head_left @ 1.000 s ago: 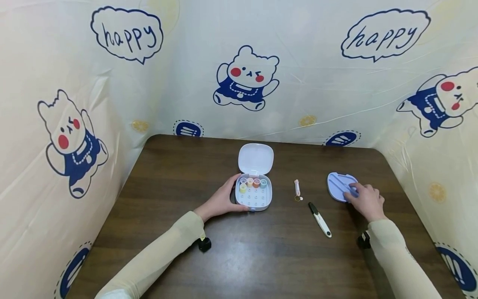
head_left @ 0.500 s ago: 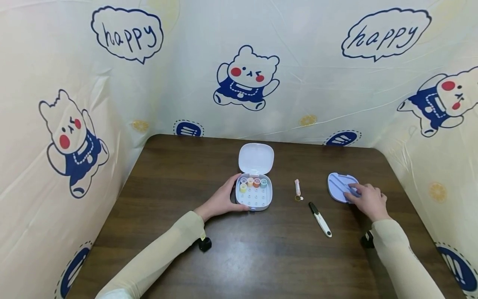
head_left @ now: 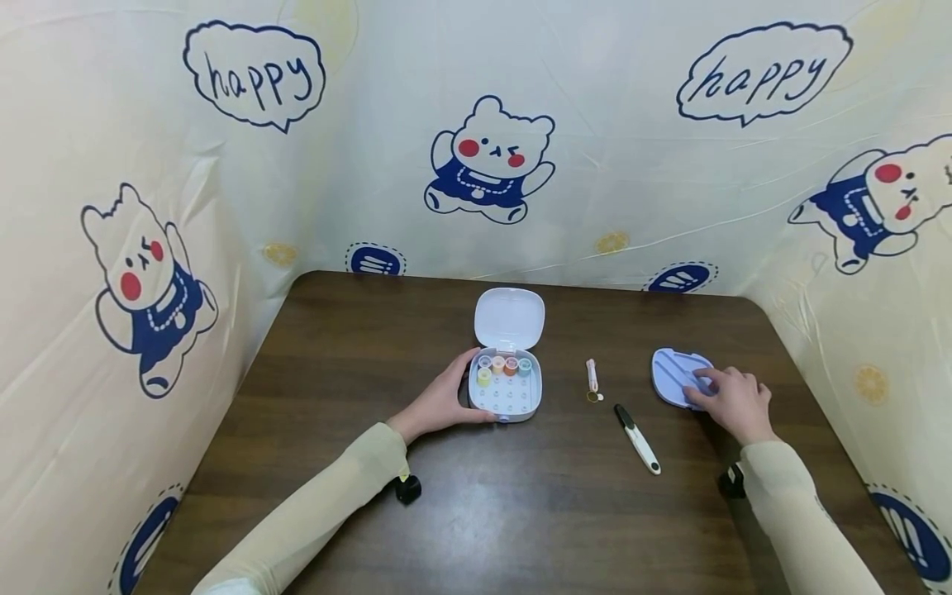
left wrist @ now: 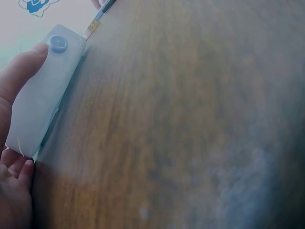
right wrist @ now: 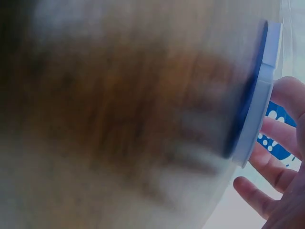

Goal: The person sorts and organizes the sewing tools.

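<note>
Head cam: nearest is a black-and-white pen-like tool [head_left: 637,439], right of centre. Left hand [head_left: 439,402] is curled round the pale case's [head_left: 531,406] left side, thumb at its near edge. Right hand [head_left: 739,405], loosely spread, has fingertips on the blue tray [head_left: 673,380], far right. Five little pots [head_left: 511,366] sit toward the case's far end, raised lid [head_left: 509,317] beyond.

Pots [head_left: 499,364] sit in the box [head_left: 515,418]; from it, lid [head_left: 509,317] at 12 o'clock, tray [head_left: 673,378] at 3, tool [head_left: 638,440] at 4.
</note>
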Motion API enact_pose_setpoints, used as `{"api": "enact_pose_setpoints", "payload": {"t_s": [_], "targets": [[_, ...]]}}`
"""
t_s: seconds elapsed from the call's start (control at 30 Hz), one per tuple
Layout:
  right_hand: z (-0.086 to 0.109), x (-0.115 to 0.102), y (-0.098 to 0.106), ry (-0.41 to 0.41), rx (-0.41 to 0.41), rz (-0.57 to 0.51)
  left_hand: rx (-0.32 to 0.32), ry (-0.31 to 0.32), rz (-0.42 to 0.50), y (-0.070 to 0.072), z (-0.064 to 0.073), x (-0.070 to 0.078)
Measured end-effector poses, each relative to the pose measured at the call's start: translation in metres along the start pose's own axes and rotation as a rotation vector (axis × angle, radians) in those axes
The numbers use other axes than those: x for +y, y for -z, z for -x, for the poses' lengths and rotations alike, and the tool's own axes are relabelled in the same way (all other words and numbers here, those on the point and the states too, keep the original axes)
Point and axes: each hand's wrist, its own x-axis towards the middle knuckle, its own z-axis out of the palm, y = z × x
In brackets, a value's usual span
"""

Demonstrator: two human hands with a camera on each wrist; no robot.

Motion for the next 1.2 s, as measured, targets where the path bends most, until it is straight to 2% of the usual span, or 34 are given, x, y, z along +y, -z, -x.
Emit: {"api": "enact_pose_setpoints", "payload": {"t_s": [0.57,0.93,1.2], "targets": [[0.008,-0.018,-0.001,0.039,0.106,-0.035,-0.004,0.0,-0.002,0.001,0.001,0.002],[0.01,-0.035,-0.001,0.117,0.182,-0.051,-0.008,0.011,-0.01,0.001,-0.001,0.0],[0.011,-0.052,0.0,0.168,0.206,-0.056,-0.013,0.008,-0.007,0.001,-0.001,0.001]]}}
